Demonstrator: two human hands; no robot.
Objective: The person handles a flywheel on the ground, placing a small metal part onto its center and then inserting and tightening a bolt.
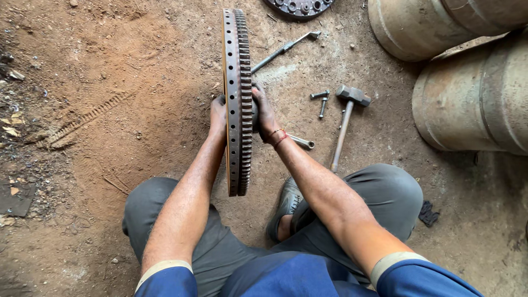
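I've got the gear [237, 99] on edge, upright over the dirt between my knees. My left hand [218, 116] is pressed flat on its left face, my right hand [264, 113] clasps the right face. A hammer [346, 118], bolts [321, 99] and a wrench [283, 50] lie to the right, drums [473, 93] beyond.

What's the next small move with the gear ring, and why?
Probably lower the toothed gear ring flat onto the dirt. It stands on edge, pinched between the left hand and right hand, so neither can reach the hammer beside it.
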